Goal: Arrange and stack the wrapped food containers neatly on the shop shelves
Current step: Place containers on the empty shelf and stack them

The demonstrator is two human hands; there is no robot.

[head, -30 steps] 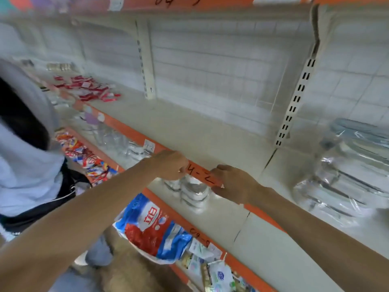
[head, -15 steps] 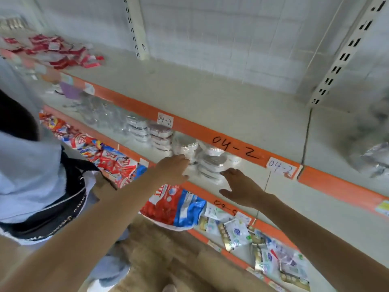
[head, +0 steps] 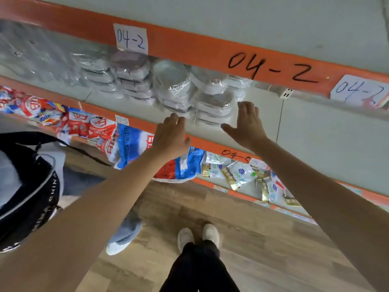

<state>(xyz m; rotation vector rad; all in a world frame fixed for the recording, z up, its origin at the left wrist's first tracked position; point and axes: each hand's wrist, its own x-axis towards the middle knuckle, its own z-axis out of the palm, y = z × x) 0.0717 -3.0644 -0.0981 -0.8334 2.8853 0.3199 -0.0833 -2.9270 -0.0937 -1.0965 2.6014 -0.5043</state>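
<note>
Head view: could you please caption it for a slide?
Both open hands, left and right, reach toward wrapped containers on the shelf.

The orange shelf edge (head: 189, 49) above both hands carries "04-2" in black marker, and a white paper label (head: 131, 38) up and left of the left hand (head: 170, 135) reads "04-2" too. Another white label (head: 359, 90), up and right of the right hand (head: 248, 125), shows the same number, while the lower orange edge (head: 210, 144) just below that hand reads "04-5".
</note>
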